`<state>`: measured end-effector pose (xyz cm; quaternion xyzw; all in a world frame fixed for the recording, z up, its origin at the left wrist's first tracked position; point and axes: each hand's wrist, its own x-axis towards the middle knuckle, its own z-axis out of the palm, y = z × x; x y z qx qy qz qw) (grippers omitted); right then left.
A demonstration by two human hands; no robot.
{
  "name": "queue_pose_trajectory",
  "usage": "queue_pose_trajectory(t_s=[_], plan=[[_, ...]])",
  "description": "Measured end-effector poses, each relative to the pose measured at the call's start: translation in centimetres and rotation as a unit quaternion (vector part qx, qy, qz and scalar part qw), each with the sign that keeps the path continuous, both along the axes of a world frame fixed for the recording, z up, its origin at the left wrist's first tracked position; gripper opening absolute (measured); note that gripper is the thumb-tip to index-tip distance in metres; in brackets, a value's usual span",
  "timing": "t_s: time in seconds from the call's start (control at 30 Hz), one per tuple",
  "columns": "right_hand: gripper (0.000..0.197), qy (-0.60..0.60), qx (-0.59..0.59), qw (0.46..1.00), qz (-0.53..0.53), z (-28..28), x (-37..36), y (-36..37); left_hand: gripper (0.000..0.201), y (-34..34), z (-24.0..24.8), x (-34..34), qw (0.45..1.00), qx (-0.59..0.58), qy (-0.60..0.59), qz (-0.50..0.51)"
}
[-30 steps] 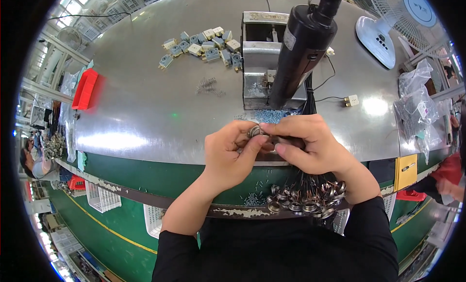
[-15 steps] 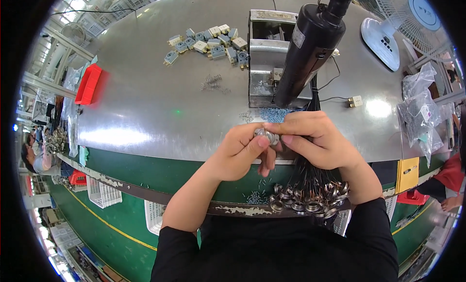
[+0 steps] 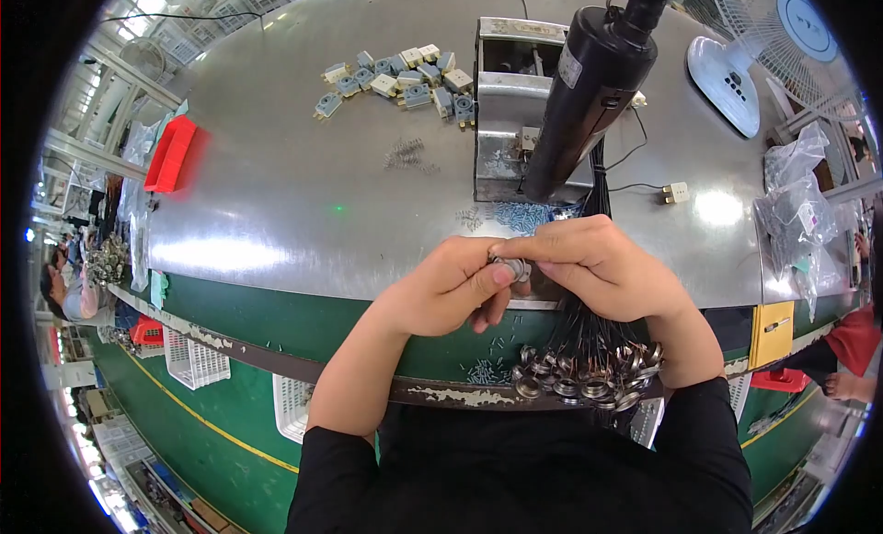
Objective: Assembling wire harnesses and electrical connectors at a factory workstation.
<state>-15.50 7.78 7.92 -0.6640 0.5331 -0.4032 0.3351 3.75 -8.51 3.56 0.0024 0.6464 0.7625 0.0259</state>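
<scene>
Pinching a small round metal part [image 3: 520,271] near the middle of the frame, the left hand [image 3: 430,293] has its grip closed, the part at its thumb and fingertips. The right hand [image 3: 602,269] meets it from the other side — whether that grip pinches too, I cannot tell. On the table [image 3: 267,175], frame left, sits a red bin [image 3: 171,155]; lower left, a white basket [image 3: 197,361] — contents of both unclear.

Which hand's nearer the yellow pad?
Right. The right hand is left of the yellow pad, higher in view; the left hand is farther left, beyond the right.
</scene>
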Motion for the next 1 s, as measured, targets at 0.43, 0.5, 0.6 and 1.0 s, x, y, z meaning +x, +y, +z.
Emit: queue_pose_trajectory(t_s=[0.43,0.5,0.6,1.0], plan=[[0.033,-0.001,-0.076,0.992,-0.102,-2.0,0.6,-0.6,0.038,1.3,-1.6,-0.8,0.982,-0.095,0.028,0.163],[0.034,0.0,-0.075,0.993,-0.089,-1.7,0.5,-0.8,0.035,1.4,-1.8,-0.7,0.978,-0.086,0.067,0.18],[0.035,-0.016,-0.049,0.996,-0.072,-0.6,0.6,-0.9,0.035,1.2,-1.5,0.1,0.99,0.061,0.024,0.124],[0.019,0.278,0.054,0.955,-0.088,0.6,-2.3,1.7,0.036,-18.9,-2.9,-0.8,0.611,-0.622,0.003,0.489]])
